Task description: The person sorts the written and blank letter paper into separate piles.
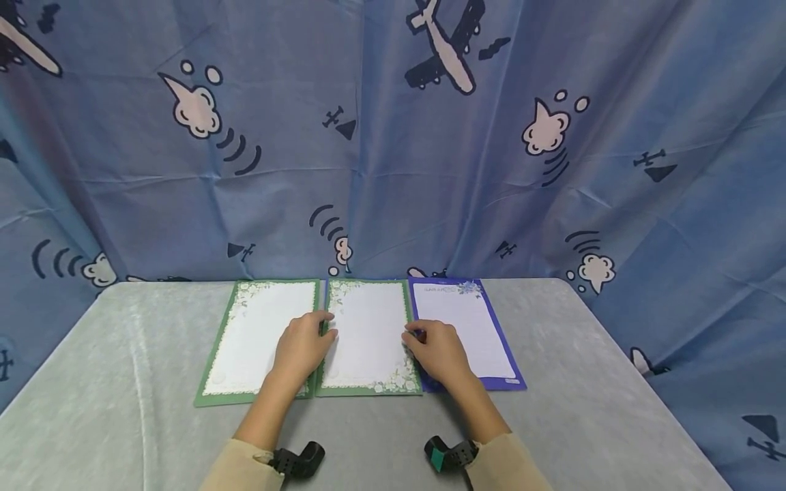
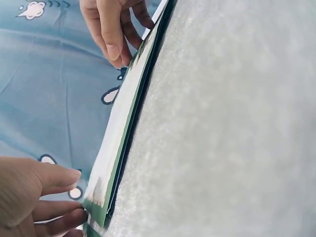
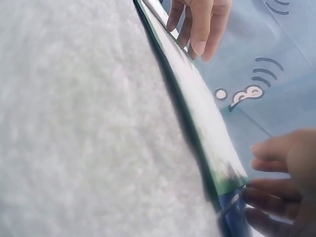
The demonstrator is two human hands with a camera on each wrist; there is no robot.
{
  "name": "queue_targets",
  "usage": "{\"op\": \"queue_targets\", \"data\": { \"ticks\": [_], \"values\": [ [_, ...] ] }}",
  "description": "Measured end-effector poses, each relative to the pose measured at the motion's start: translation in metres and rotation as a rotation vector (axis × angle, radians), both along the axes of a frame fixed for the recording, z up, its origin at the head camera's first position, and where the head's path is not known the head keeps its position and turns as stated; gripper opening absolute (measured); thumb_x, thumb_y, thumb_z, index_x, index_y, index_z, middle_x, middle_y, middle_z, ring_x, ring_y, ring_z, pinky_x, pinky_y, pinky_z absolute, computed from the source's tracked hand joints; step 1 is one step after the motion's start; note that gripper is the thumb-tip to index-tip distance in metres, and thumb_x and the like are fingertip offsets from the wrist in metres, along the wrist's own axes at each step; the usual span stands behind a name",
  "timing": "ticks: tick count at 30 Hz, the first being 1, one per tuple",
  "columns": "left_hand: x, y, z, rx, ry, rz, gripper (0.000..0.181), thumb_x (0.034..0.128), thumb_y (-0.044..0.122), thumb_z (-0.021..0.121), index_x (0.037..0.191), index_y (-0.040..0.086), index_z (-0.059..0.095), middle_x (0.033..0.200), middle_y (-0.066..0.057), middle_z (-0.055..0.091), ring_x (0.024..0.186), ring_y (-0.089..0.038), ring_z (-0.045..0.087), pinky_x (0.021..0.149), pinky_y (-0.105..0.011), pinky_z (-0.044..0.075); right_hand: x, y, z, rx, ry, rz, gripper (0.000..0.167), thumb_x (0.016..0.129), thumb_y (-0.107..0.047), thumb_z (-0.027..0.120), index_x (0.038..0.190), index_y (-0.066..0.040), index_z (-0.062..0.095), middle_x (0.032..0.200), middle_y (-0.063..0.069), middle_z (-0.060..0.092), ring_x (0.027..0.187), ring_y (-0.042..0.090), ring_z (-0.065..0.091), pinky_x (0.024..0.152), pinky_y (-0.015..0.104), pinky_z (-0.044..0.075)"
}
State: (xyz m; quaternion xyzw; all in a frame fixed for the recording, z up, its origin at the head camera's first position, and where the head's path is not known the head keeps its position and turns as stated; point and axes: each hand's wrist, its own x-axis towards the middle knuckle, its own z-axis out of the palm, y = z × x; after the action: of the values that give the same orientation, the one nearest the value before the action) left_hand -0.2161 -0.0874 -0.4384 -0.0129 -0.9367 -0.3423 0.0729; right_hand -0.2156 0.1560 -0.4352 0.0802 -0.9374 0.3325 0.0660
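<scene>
Green floral-bordered middle sheet (image 1: 366, 341) points lengthwise toward the curtain (image 1: 393, 170). Left hand (image 1: 304, 346) and right hand (image 1: 439, 349), fingers relaxed, touch its sides.

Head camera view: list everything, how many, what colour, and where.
Left sheet: 1, white, green border, left on table
Middle sheet: 1, white, green border, beside it
Right sheet: 1, white, purple-blue border, rightmost
Table: 1, grey, under the sheets
Curtain: 1, blue patterned, behind table
Wrist devices: 2, black, one per wrist
Sleeves: 2, beige, at bottom
Left hand: 1, bare, at middle sheet's left edge
Right hand: 1, bare, at middle sheet's right edge
</scene>
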Motion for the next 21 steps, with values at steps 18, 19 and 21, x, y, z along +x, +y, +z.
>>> {"op": "queue_targets", "data": {
  "ticks": [18,19,21],
  "values": [
    [-0.001,-0.002,-0.002,0.094,0.022,-0.010,0.029,0.0818,0.002,0.077,0.111,0.008,0.077,0.101,-0.009,0.076,0.081,-0.018,0.067,0.064,-0.031,0.052,-0.005,-0.003,-0.011,-0.297,-0.068,-0.071,0.021,0.086,-0.004,0.076,0.106,-0.009,0.080,0.106,0.011,0.077,0.077,0.012,0.059,0.067,0.025,0.048],
    [-0.002,-0.002,-0.003,0.098,0.017,-0.012,0.029,0.0821,0.003,0.077,0.111,0.008,0.077,0.100,-0.008,0.076,0.080,-0.017,0.066,0.063,-0.030,0.051,-0.005,-0.003,-0.011,-0.302,-0.069,-0.074,0.021,0.086,-0.003,0.076,0.106,-0.009,0.080,0.107,0.012,0.077,0.078,0.012,0.059,0.067,0.025,0.048],
    [-0.003,-0.003,-0.003,0.097,0.018,-0.013,0.028,0.0828,0.004,0.077,0.111,0.007,0.077,0.090,-0.007,0.073,0.073,-0.015,0.061,0.060,-0.028,0.047,-0.005,-0.002,-0.011,-0.320,-0.073,-0.082,0.022,0.086,-0.003,0.075,0.106,-0.009,0.080,0.108,0.012,0.077,0.079,0.013,0.059,0.068,0.025,0.048]
  ]
}}
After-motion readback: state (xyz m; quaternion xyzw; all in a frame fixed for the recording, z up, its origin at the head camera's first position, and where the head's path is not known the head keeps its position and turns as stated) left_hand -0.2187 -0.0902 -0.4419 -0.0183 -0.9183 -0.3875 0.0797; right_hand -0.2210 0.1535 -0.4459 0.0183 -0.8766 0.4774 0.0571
